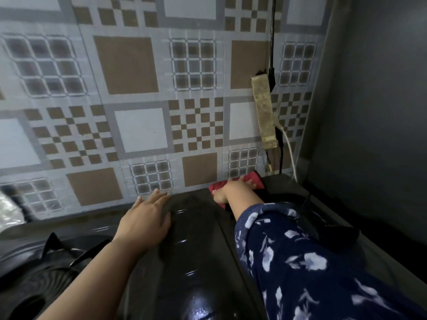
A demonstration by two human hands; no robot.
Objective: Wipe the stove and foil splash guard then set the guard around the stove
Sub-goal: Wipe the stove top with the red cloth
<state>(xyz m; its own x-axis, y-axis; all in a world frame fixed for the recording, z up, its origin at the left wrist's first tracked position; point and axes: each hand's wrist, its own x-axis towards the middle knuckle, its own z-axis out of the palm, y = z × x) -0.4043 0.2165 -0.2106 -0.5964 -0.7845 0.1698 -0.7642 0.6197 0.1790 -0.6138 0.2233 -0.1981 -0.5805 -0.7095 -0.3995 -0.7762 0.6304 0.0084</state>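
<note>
A glossy black stove top point(196, 250) fills the lower middle of the head view. My left hand point(145, 218) lies flat on it with fingers spread, holding nothing. My right hand point(233, 189) presses a red cloth point(251, 179) onto the stove's far right corner, close to the wall. A black burner grate point(57, 255) shows at the lower left, and another dark burner point(323, 218) is partly hidden behind my right sleeve. A crinkled shiny sheet point(9, 211), possibly the foil guard, peeks in at the left edge.
The patterned tile wall point(138, 112) stands right behind the stove. A grimy power strip point(263, 112) hangs on it at the right, with black and white cables point(288, 153) dropping to the counter. A grey side wall point(369, 112) closes in the right.
</note>
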